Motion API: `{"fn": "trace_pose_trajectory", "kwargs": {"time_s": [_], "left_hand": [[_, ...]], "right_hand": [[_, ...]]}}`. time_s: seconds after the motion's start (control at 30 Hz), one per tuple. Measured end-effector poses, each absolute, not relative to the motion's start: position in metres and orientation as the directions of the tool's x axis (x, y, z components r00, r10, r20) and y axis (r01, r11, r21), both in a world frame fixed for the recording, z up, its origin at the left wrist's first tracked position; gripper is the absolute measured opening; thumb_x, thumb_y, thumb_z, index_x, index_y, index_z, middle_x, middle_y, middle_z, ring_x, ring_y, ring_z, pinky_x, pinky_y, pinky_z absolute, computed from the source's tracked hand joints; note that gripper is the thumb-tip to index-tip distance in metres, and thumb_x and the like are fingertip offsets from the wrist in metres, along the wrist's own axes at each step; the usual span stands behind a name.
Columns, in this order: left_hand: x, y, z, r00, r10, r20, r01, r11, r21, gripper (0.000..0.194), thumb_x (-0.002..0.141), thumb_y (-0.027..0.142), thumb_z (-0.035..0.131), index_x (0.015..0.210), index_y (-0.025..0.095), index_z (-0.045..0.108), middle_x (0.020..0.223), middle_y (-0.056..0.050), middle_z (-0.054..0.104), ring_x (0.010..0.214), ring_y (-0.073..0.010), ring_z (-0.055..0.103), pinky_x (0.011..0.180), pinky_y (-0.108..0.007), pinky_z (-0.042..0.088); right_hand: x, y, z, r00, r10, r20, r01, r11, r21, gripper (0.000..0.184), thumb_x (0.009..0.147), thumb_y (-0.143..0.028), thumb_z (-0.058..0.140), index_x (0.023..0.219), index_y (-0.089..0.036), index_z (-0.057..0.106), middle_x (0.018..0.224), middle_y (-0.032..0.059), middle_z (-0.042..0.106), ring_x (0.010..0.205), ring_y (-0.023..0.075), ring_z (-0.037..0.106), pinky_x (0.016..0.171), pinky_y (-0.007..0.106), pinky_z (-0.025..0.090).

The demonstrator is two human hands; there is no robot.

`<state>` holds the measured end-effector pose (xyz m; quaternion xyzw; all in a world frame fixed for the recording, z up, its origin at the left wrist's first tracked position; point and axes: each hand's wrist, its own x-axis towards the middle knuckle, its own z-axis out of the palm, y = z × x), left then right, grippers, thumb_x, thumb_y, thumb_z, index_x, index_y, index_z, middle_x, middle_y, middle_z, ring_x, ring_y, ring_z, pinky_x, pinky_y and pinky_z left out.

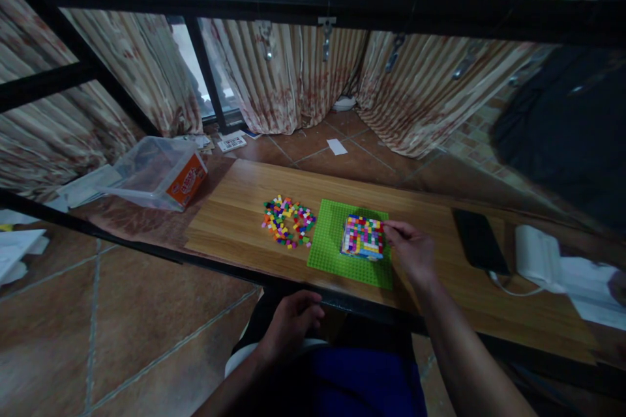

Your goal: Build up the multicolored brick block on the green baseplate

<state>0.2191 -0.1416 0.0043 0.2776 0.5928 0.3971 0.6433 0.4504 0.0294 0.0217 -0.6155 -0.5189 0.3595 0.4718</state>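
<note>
A block-shaped build of small multicoloured bricks point(362, 236) stands on the green baseplate point(325, 254). My right hand point(413, 251) reaches in from the right, thumb and forefinger pinched together at the build's upper right edge. Whatever sits between those fingertips is too small to make out. To the left of the baseplate lies a loose pile of small colourful bricks point(288, 221), some close to its edge. My left hand point(295, 319) rests above my lap, in front of the table edge, with fingers loosely curled and nothing visible in them.
The wooden tabletop point(229, 208) carries a black phone point(479, 241) with a cable and a white device point(538, 257) at the right. A clear plastic box point(151, 169) with an orange label stands at the left. A dark metal bar point(313, 3) crosses above.
</note>
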Motion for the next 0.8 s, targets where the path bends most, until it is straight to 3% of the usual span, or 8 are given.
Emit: {"fn": "trace_pose_trajectory", "kwargs": {"time_s": [0.33,0.67,0.8], "left_hand": [[0.217,-0.140,0.000,-0.010,0.848,-0.529,-0.152,0.522,0.839,0.029,0.073,0.031,0.069,0.095,0.013,0.068,0.075,-0.003,0.070,0.063,-0.0133,0.062,0.064,-0.027,0.047],[0.215,-0.139,-0.001,-0.001,0.844,-0.536,-0.114,0.532,0.839,0.030,0.074,0.031,0.066,0.098,0.013,0.068,0.075,-0.003,0.071,0.063,-0.0132,0.061,0.063,-0.026,0.046],[0.216,-0.138,-0.003,-0.007,0.834,-0.552,-0.107,0.548,0.829,0.030,0.074,0.030,0.066,0.098,0.013,0.068,0.076,-0.003,0.071,0.064,-0.0133,0.062,0.063,-0.026,0.046]], "right_hand": [[0.443,0.039,0.006,0.312,0.946,-0.091,0.033,-0.107,-0.994,0.043,0.070,-0.058,0.073,0.092,-0.022,0.072,0.076,0.0017,0.071,0.061,0.0148,0.061,0.059,0.030,0.051],[0.431,0.034,0.007,0.287,0.956,-0.069,0.090,-0.099,-0.991,0.045,0.067,-0.061,0.076,0.083,-0.019,0.075,0.077,0.0028,0.074,0.066,0.0167,0.063,0.062,0.029,0.049],[0.430,0.038,0.004,0.321,0.942,-0.097,0.011,-0.106,-0.994,0.041,0.061,-0.056,0.081,0.081,-0.020,0.076,0.078,0.0017,0.075,0.067,0.0164,0.064,0.063,0.029,0.051]]}}
